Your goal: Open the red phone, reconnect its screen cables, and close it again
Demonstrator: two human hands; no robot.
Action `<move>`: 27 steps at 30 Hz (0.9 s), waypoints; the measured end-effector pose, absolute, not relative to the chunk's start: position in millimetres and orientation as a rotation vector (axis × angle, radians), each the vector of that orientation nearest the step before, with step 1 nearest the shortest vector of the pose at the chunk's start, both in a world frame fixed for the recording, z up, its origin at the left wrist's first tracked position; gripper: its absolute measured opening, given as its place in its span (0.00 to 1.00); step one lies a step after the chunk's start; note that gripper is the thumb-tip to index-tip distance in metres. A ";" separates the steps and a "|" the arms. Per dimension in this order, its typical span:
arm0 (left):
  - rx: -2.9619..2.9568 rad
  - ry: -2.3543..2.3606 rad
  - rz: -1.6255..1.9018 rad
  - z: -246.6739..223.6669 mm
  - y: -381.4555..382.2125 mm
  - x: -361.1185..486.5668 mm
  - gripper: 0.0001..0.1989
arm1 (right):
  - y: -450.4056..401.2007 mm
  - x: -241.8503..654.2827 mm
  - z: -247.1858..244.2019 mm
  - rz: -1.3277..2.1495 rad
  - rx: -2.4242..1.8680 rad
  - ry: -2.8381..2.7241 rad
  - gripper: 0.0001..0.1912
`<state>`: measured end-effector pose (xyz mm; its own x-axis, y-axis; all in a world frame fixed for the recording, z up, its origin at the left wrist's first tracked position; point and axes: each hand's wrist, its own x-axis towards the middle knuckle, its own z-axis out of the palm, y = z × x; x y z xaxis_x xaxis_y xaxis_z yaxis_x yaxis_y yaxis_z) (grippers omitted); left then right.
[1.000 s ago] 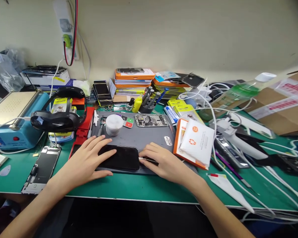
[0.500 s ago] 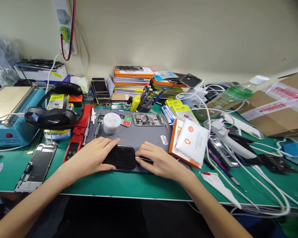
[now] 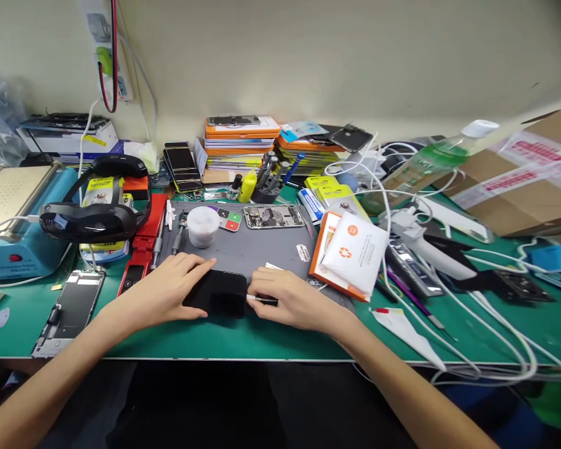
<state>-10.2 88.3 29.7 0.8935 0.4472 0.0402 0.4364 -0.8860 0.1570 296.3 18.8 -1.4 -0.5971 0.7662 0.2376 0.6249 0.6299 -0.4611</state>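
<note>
A black phone (image 3: pixel 220 294) lies face up near the front edge of the grey mat (image 3: pixel 257 249). Its left end is gripped between the thumb and fingers of my left hand (image 3: pixel 168 288). At its right end, my right hand (image 3: pixel 287 296) has its fingers closed on a thin tool (image 3: pixel 266 300) with a light tip and a dark shaft, the tip against the phone's edge. A round white tub (image 3: pixel 202 226) stands behind the phone. An opened phone body (image 3: pixel 274 216) with bare inner parts lies at the back of the mat.
On the left are a blue machine (image 3: pixel 28 224), a black headset (image 3: pixel 93 212) and a phone screen part (image 3: pixel 70 312). An orange box with white packets (image 3: pixel 353 249), white cables and a green bottle (image 3: pixel 430 162) crowd the right. A pen holder (image 3: pixel 267 190) stands behind the mat.
The whole view has shifted, so things sit slightly further left and mostly higher. Both hands keep their hold. A white strip now shows behind my right hand.
</note>
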 end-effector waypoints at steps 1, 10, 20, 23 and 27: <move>2.929 0.682 0.102 31.1 87.4 -9.6 0.47 | 18.2 295.8 -0.8 0.444 -1.109 -2.453 0.12; 3.001 0.688 0.065 40.3 83.9 -3.7 0.40 | 14.0 298.9 0.0 0.213 -1.112 -2.523 0.15; 3.014 0.644 0.084 41.6 79.8 -3.6 0.39 | 6.1 294.5 -1.8 0.306 -1.013 -2.528 0.14; 3.016 0.633 0.066 44.1 79.5 -2.8 0.39 | 6.8 293.7 0.9 0.416 -1.003 -2.525 0.13; 3.033 0.640 0.028 46.6 80.3 -0.9 0.37 | 13.0 294.7 5.6 0.635 -1.023 -2.502 0.13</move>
<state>-0.9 80.3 46.6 0.9147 0.4040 0.0090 0.4032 -0.9140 0.0442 294.7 13.0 5.6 -0.6717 0.7236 0.1586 0.5603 0.6363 -0.5303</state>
